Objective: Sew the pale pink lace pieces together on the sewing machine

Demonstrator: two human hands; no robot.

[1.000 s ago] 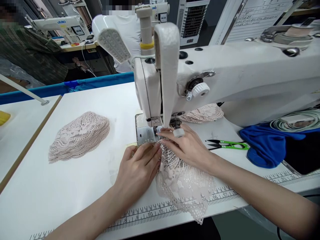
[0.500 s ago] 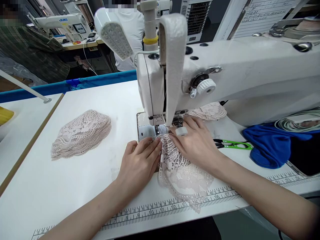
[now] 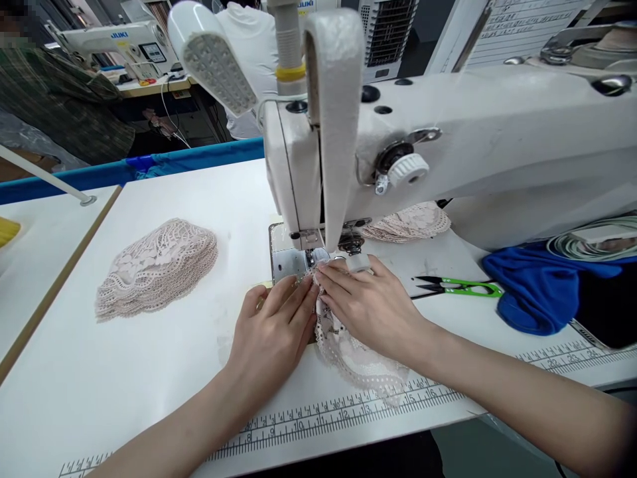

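Lace piece (image 3: 358, 364) | head view: by the sewing machine's (image 3: 448, 133) presser foot, tip near the tabletop's (image 3: 164, 372) front edge | upper end covered by left hand (image 3: 271, 332) and right hand (image 3: 373, 305), fingertips on it; cannot tell whether hands pinch | rear lace stack (image 3: 411, 222) half-hidden

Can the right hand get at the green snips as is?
Likely yes: the green snips lie uncovered on the white table, right of the right hand, though it's busy on the lace piece.
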